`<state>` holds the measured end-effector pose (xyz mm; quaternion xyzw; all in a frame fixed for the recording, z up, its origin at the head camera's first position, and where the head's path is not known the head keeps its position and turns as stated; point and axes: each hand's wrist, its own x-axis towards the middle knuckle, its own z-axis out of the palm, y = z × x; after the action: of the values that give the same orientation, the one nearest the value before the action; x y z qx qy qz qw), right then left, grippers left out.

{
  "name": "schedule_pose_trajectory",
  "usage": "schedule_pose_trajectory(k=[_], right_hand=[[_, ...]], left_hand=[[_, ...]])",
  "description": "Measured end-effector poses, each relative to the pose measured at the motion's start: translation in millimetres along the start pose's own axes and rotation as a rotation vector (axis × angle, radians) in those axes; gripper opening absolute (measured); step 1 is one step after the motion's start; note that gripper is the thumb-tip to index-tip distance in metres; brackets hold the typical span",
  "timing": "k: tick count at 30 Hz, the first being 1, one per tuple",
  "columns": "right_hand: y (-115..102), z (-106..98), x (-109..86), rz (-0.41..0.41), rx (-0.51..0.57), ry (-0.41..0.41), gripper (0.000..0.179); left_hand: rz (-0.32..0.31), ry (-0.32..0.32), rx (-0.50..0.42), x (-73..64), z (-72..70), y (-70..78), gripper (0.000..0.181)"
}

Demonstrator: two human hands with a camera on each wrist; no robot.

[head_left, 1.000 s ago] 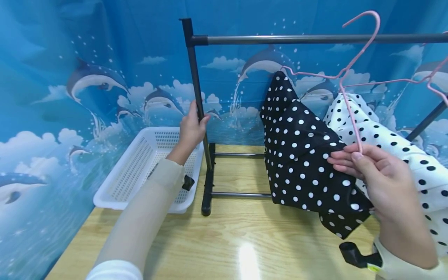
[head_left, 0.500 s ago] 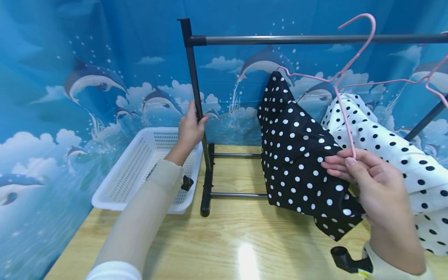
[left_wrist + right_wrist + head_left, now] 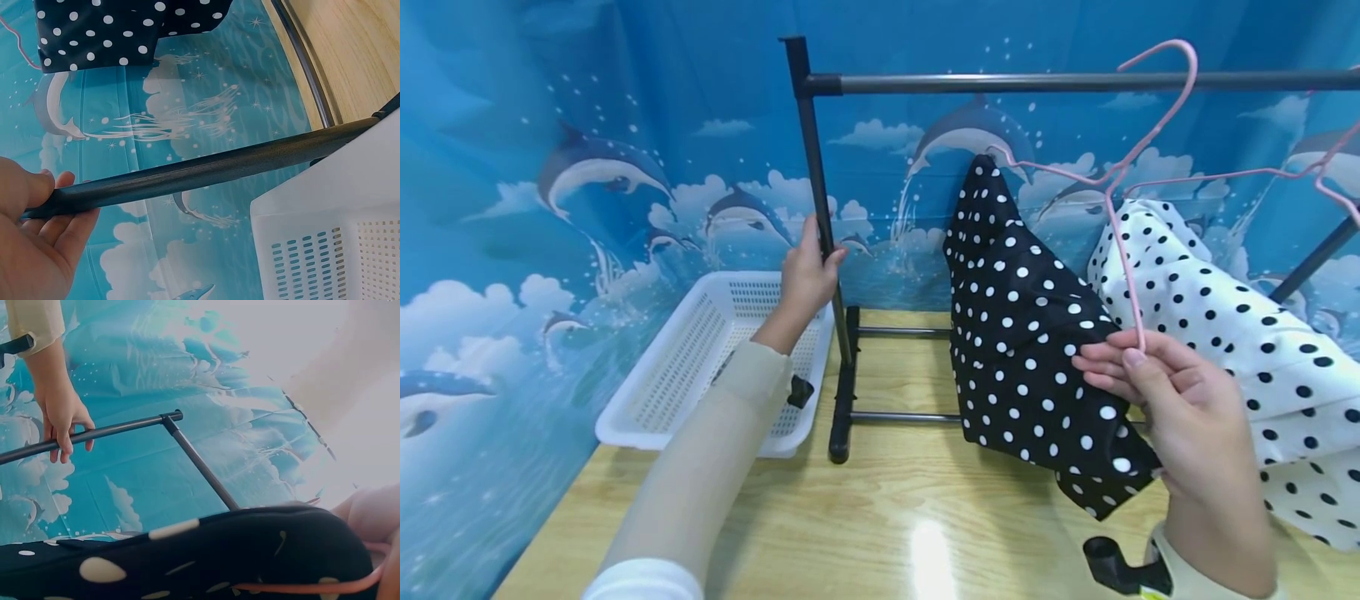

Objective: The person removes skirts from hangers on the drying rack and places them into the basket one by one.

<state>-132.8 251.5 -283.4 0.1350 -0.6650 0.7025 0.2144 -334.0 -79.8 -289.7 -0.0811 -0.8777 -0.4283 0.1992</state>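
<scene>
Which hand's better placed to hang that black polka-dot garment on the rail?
Probably the right hand: it pinches the pink hanger bearing the black garment, hook overlapping the rail in head view. The left hand grips the rack's upright.

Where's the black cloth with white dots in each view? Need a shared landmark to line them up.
Head: black cloth right of centre, below the top bar.
Left wrist: black cloth at the top, left of centre, cut off by the top edge.
Right wrist: black cloth across the bottom.
Shared landmark: left hand gripping the upright post.
</scene>
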Motion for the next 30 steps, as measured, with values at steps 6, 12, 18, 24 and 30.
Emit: schedule_pose_trajectory(k=[6, 12, 18, 24, 30], right_hand=[[1.4, 3.8, -2.4, -0.030, 0.037, -0.028, 0.016], [2.3, 6.3, -2.8, -0.059, 0.060, -0.053, 0.015], [2.4, 7.8, -2.5, -0.084, 0.050, -0.069, 0.016], [2.6, 8.4, -2.2, -0.093, 0.045, -0.074, 0.016], [3.0, 9.0, -2.4, -0.075, 0.047, -0.073, 0.016]], left_hand=[[-0.003, 0.009, 0.012, 0.5, -0.7, -0.1, 0.051], [-0.013, 0.006, -0.003, 0.1, 0.3, -0.7, 0.051], [-0.013, 0.019, -0.001, -0.2, 1.9, -1.6, 0.050], [-0.032, 0.011, -0.032, 0.5, 1.7, -0.3, 0.048], [-0.058, -0.007, -0.077, -2.1, -0.1, -1.2, 0.064]])
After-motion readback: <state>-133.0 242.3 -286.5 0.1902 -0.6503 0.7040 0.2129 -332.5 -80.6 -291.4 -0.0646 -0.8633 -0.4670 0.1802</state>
